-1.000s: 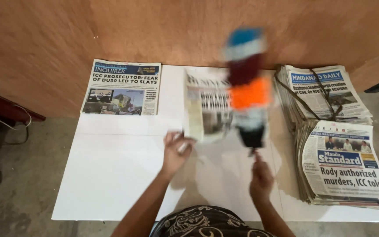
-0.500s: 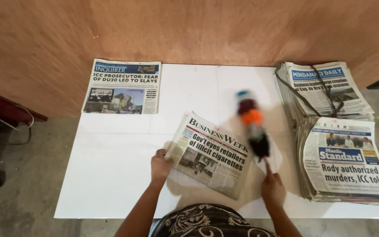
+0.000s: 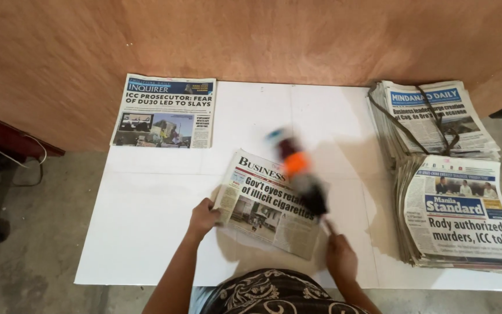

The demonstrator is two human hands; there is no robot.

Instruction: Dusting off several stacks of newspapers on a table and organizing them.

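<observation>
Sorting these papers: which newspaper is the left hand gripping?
The tilted folded newspaper at the white board's near middle; the left hand grips its left edge. The others lie untouched.

Motion blur smears the orange-black object (image 3: pixel 298 174) above the right hand (image 3: pixel 341 259), kind unreadable; it hides part of the folded newspaper (image 3: pixel 265 203); forearms cut by bottom edge.

Both bare forearms reach forward over the white surface (image 3: pixel 146 232). The left hand (image 3: pixel 203 217) has its grip curled closed, fingers pinching. The right hand (image 3: pixel 340 259) lies nearer the body, seemingly fisted, though blur obscures its fingers.
</observation>
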